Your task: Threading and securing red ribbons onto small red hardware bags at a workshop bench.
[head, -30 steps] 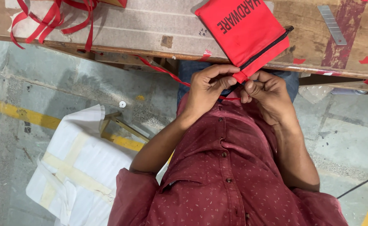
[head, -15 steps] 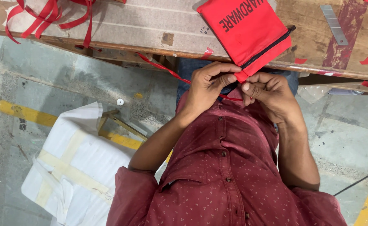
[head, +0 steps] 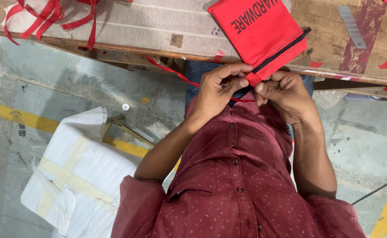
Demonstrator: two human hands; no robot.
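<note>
Both hands pinch one corner of the red zip pouch (head: 259, 33) at the wooden bench (head: 158, 31) edge: left hand (head: 217, 88), right hand (head: 286, 90). Black lettering crosses the pouch; red ribbons (head: 48, 15) lie far left, a white taped package (head: 83, 176) sits on the floor.

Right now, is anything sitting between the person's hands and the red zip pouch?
Nothing visible does. The left hand and right hand both pinch the lower corner of the red pouch at the table edge. A thin red strip runs off to the side, not between them.
</note>
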